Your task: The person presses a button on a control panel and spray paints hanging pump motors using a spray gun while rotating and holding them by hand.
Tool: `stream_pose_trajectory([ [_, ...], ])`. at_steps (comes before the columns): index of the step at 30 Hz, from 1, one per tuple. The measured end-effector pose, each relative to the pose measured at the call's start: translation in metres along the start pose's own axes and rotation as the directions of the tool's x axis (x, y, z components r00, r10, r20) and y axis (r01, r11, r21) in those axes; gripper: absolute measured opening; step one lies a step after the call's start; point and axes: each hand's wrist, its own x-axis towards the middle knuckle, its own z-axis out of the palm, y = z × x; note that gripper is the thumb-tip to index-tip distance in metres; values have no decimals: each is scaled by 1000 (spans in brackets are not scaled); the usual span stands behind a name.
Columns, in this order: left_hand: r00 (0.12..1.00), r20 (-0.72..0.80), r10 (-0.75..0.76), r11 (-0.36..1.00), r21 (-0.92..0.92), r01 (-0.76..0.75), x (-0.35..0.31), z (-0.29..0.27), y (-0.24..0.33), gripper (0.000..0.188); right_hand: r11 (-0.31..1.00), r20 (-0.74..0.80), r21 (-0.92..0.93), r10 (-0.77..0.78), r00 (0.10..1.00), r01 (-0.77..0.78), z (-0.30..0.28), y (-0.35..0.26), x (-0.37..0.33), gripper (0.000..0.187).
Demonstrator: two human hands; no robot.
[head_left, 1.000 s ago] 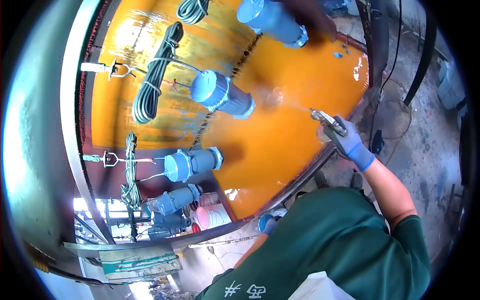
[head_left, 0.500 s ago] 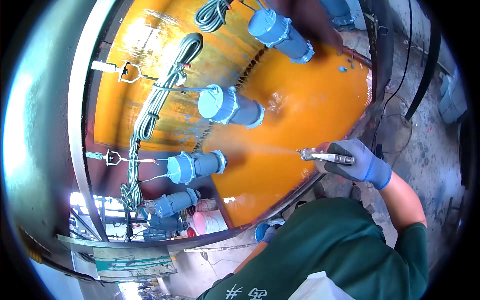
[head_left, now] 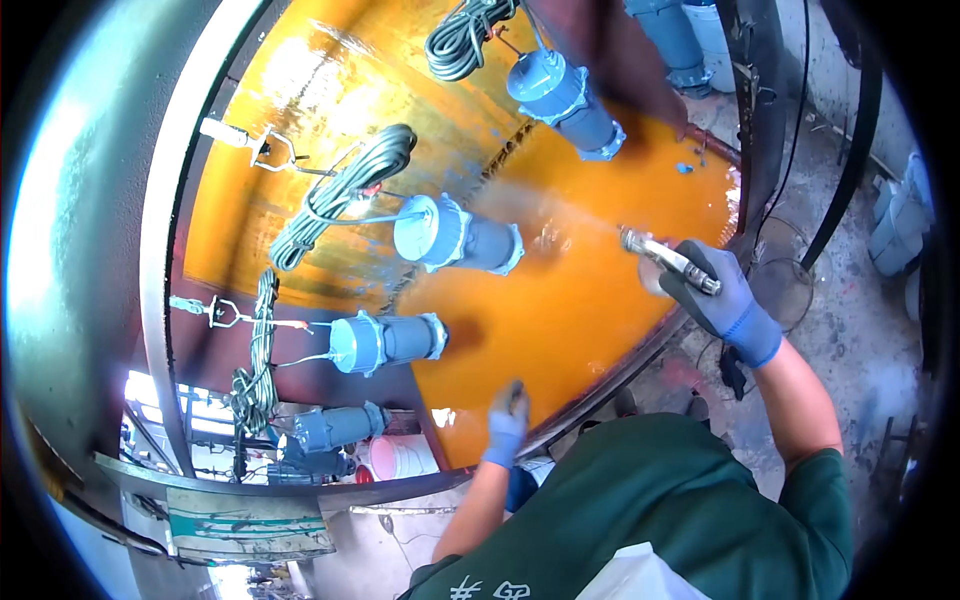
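Note:
My right hand (head_left: 725, 300), in a grey-blue glove with a dark palm, is wrapped round a silver spray gun (head_left: 672, 262). Pale mist fans from its nozzle toward the upper left, into the space between two hanging blue cylindrical motors. The middle motor (head_left: 458, 235) and the upper motor (head_left: 566, 103) each have a ribbed collar and a cable. A lower motor (head_left: 388, 342) hangs nearer. My gloved left hand (head_left: 508, 420) is raised over the booth's near edge, below that motor; its fingers look loosely extended, with nothing visible in them.
Coiled cables (head_left: 345, 195) and metal hooks (head_left: 222, 312) hang at the left. Behind the motors stands an orange-coated booth wall (head_left: 300, 110) above an orange floor (head_left: 570, 340). Another blue motor (head_left: 335, 428) and a pink-topped bucket (head_left: 402, 457) are at lower left. A dark hose (head_left: 800, 130) hangs at right.
My left hand has come up into the booth from beside my body. The spray gun has tilted, and its mist has swung upward. The middle cable coil and upper motor have shifted down in view.

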Motion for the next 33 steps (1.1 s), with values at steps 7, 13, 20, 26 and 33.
stream_pose_trajectory([
  [7,483,-496,722,686,424,-591,165,-167,244,54,980,414,-185,140,899,-68,33,32,-18,30],
  [13,474,-240,847,463,770,-438,264,-225,295,57,944,246,-86,330,911,-319,44,68,-17,29],
  [20,548,-255,796,563,645,-517,256,-227,266,49,980,378,-116,193,905,-161,50,79,-24,24],
  [26,573,-370,731,671,542,-506,226,-250,215,41,952,39,128,274,961,-277,69,100,-8,26],
  [33,586,-469,660,699,669,-252,196,-287,146,45,972,370,45,197,908,-230,61,81,2,26],
])
